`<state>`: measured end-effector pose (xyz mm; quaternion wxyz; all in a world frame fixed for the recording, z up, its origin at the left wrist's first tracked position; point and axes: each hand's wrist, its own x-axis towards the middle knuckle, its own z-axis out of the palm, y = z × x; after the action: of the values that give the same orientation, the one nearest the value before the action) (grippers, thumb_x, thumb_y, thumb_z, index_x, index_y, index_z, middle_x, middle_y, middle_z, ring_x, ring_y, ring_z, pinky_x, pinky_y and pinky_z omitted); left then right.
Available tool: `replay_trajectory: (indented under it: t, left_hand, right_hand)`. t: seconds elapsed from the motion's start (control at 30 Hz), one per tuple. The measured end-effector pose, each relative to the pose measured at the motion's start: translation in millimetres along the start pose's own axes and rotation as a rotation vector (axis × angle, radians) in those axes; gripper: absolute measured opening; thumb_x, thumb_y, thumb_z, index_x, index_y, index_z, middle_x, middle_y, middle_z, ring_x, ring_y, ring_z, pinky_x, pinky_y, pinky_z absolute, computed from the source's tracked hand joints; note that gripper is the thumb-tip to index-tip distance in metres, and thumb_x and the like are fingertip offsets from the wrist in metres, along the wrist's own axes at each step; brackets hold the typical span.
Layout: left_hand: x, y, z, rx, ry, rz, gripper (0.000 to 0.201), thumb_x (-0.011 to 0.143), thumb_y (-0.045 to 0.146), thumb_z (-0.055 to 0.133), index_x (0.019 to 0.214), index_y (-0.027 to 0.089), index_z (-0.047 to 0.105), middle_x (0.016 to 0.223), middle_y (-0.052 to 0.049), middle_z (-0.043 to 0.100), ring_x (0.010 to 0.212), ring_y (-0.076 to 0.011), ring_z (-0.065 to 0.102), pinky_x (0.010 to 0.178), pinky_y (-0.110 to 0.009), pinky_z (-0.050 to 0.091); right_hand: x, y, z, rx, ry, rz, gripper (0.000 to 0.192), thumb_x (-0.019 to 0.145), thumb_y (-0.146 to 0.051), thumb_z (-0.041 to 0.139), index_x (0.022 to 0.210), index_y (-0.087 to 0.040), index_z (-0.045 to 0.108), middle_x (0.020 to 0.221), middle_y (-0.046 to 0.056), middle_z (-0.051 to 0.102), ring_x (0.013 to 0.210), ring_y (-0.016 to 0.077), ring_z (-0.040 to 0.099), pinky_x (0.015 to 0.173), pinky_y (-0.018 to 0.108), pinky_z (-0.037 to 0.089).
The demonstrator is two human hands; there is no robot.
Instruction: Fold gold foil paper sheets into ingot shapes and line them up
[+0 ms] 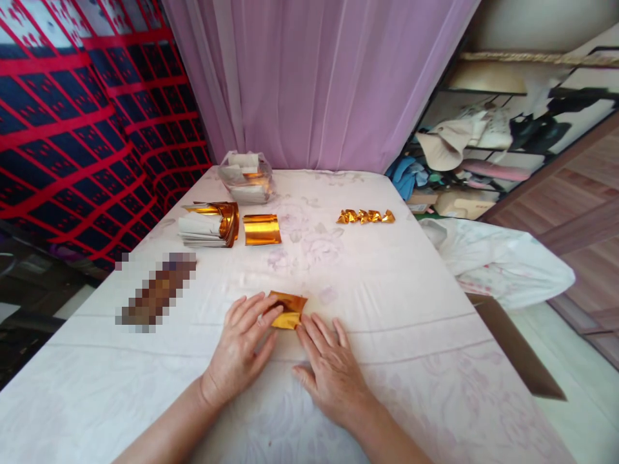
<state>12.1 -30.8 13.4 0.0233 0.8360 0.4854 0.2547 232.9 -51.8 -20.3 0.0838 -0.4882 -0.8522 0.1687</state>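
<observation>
A small sheet of gold foil paper [291, 319] lies on the table in front of me, with a crease across it and its far part in shadow. The fingers of my left hand [244, 341] are stretched over its left edge, fingertips resting on the foil. My right hand [331, 364] lies at the lower right corner, fingers extended and touching the edge. Neither hand is closed around the sheet. Farther off, a flat gold foil sheet [262, 230] sits beside a fanned stack of foil paper [209, 225]. Several folded gold foil pieces [366, 216] form a row at the right.
A clear plastic bag of paper [246, 179] stands at the table's far left. A blurred-out patch [157, 293] covers something on the left side. Purple curtain [309, 84] hangs behind the cloth-covered table [396, 399]. To the right are a shoe shelf [483, 148] and a white bag [503, 261].
</observation>
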Motion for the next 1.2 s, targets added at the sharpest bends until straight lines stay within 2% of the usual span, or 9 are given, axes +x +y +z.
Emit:
replay_trajectory:
  t: [0.17,0.27,0.33,0.43,0.53,0.7,0.9,1.1,1.2]
  left_hand:
    - [3.1,-11.8,3.7,0.006,-0.221,0.191,0.040,0.094,0.023,0.047,0.132,0.030,0.058,0.136,-0.004,0.061,0.134,-0.0259,0.047,0.119,-0.052,0.022]
    - [4.8,-29.6,13.1,0.037,-0.353,0.200,0.046,0.094,0.038,0.053,0.138,0.025,0.053,0.144,-0.009,0.054,0.137,-0.0293,0.044,0.119,-0.056,0.016]
    - [2.1,-38.8,19.5,0.046,-0.390,0.186,0.049,0.094,0.043,0.053,0.140,0.026,0.051,0.145,-0.009,0.053,0.137,-0.0293,0.044,0.120,-0.057,0.013]
    - [-4.2,-43.5,26.3,0.038,-0.378,0.165,0.046,0.096,0.041,0.050,0.140,0.030,0.050,0.145,-0.006,0.053,0.137,-0.0273,0.045,0.120,-0.055,0.012]
    - [-7.2,-40.2,28.5,0.040,-0.359,0.122,0.042,0.097,0.036,0.047,0.138,0.031,0.052,0.144,-0.005,0.055,0.136,-0.0273,0.045,0.119,-0.056,0.013]
    - [-4.4,-35.2,26.3,0.014,-0.375,0.088,0.042,0.095,0.032,0.049,0.137,0.030,0.054,0.142,-0.006,0.056,0.135,-0.0294,0.047,0.118,-0.060,0.014]
    - [-1.3,-33.5,24.8,-0.020,-0.365,0.040,0.035,0.097,0.033,0.049,0.130,0.030,0.060,0.138,-0.005,0.060,0.133,-0.0274,0.049,0.118,-0.060,0.013]
    - [-0.9,-37.0,28.2,-0.053,-0.279,0.063,0.031,0.094,0.031,0.054,0.123,0.027,0.065,0.131,-0.006,0.065,0.128,-0.0273,0.055,0.118,-0.058,0.017]
    - [-0.5,-38.3,29.8,-0.047,-0.236,0.095,0.027,0.093,0.029,0.055,0.117,0.026,0.067,0.126,-0.006,0.068,0.122,-0.0263,0.058,0.117,-0.056,0.020]
  right_hand:
    - [0.0,0.2,0.9,-0.017,0.025,-0.001,0.062,0.094,-0.044,0.052,0.149,-0.021,0.038,0.157,0.008,0.033,0.145,0.0300,0.027,0.119,0.060,0.014]
    - [-0.6,0.0,-0.3,-0.033,0.032,0.003,0.060,0.093,-0.042,0.054,0.147,-0.022,0.041,0.155,0.009,0.037,0.144,0.0294,0.030,0.118,0.059,0.018]
    - [0.3,-1.3,-2.5,-0.046,0.047,0.015,0.055,0.093,-0.041,0.055,0.144,-0.021,0.047,0.154,0.010,0.039,0.143,0.0295,0.031,0.117,0.058,0.021]
    - [8.1,-7.2,-6.7,-0.051,0.107,0.047,0.045,0.096,-0.036,0.049,0.138,-0.019,0.054,0.152,0.011,0.041,0.142,0.0278,0.034,0.118,0.055,0.023]
    - [25.4,-16.2,-7.8,-0.032,0.133,0.021,0.050,0.099,-0.035,0.042,0.146,-0.017,0.044,0.155,0.010,0.037,0.144,0.0240,0.031,0.120,0.051,0.021]
    - [49.1,-21.1,-0.5,-0.007,0.016,0.018,0.066,0.098,-0.051,0.041,0.151,-0.014,0.032,0.158,0.011,0.027,0.148,0.0270,0.021,0.120,0.058,0.013]
    - [35.4,-8.7,-1.6,-0.044,-0.011,0.074,0.066,0.097,-0.050,0.045,0.151,-0.015,0.033,0.160,0.010,0.023,0.148,0.0268,0.021,0.120,0.057,0.011]
    - [28.7,-6.0,-6.3,-0.057,0.104,0.076,0.054,0.094,-0.039,0.054,0.142,-0.018,0.047,0.154,0.011,0.038,0.143,0.0295,0.031,0.118,0.058,0.018]
    - [40.7,-5.5,-11.3,-0.032,0.238,0.099,0.039,0.093,-0.030,0.054,0.130,-0.018,0.057,0.144,0.012,0.052,0.134,0.0279,0.044,0.111,0.049,0.032]
